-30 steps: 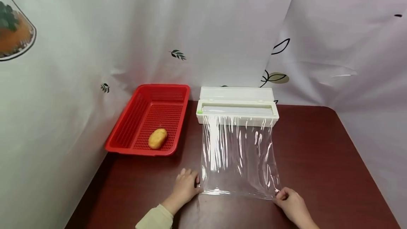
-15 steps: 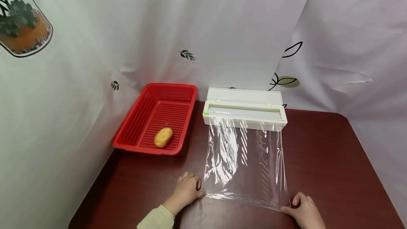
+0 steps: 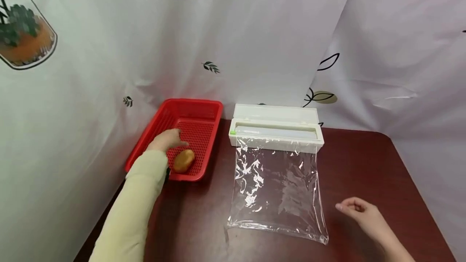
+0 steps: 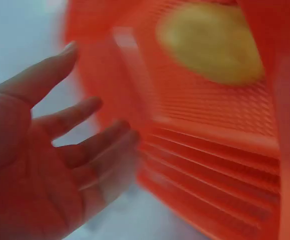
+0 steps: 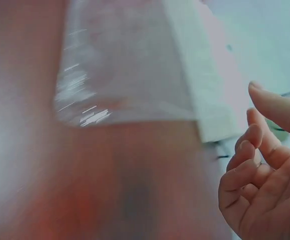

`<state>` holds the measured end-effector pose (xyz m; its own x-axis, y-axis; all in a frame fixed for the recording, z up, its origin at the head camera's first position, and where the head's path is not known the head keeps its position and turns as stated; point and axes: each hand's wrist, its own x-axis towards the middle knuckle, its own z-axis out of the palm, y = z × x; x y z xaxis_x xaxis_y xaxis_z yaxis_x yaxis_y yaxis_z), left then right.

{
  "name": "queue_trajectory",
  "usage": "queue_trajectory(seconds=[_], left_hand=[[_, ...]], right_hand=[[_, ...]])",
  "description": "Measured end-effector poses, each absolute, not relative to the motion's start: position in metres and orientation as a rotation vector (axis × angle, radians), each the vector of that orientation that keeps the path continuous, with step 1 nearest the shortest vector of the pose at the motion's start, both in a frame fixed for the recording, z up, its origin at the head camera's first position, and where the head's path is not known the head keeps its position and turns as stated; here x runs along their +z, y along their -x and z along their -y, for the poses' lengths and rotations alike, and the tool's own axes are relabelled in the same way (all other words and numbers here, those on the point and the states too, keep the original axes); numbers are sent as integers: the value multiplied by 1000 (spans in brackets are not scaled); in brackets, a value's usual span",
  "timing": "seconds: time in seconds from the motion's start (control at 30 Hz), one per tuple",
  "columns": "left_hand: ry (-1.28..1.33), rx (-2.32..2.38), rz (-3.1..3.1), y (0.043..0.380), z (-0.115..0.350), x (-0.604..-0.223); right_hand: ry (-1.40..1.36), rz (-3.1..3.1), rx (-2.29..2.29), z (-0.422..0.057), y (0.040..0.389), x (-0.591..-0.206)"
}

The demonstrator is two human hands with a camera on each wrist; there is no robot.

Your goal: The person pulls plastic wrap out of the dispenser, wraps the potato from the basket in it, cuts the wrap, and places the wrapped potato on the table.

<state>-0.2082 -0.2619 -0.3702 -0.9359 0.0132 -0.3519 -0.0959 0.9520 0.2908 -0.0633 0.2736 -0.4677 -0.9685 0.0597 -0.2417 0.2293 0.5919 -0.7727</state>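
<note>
My left hand [image 3: 168, 139] hovers over the red plastic basket [image 3: 214, 132], its fingers spread and holding nothing. Just below it a yellow potato [image 3: 184, 161] lies on the basket floor; the left wrist view shows the potato [image 4: 210, 42] blurred, beyond the fingertips. A sheet of clear cling film [image 3: 276, 197] lies flat on the table, drawn out of the white dispenser box [image 3: 276, 142], whose lid stands up. To the right of the film my right hand [image 3: 364, 213] hangs above the table, fingers loosely curled round nothing, apart from the film.
The dark red table [image 3: 364, 165] meets a white patterned cloth [image 3: 262, 43] behind and on both sides. A green slider [image 3: 233, 132] sits at the left end of the dispenser box.
Both hands have let go of the film's front corners. My left hand has moved forward and left to the basket; the right has drawn away to the right. The film stays on the table.
</note>
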Motion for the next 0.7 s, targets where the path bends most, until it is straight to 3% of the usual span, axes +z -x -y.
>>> queue_trajectory(seconds=[0.23, 0.4, 0.57, 0.7], left_hand=[[468, 403, -2426, 229, 260, -396], [548, 526, -2420, 224, 265, -403], [301, 659, -2654, 232, 263, -397], [78, 803, -2967, 239, 231, -387]], right_hand=[[-326, -2537, -1462, -271, 72, -457], [-360, -2466, -1533, -273, 69, -468], [-379, -2412, -1602, -279, 71, -470], [-362, -2422, -1636, -280, 76, -467]])
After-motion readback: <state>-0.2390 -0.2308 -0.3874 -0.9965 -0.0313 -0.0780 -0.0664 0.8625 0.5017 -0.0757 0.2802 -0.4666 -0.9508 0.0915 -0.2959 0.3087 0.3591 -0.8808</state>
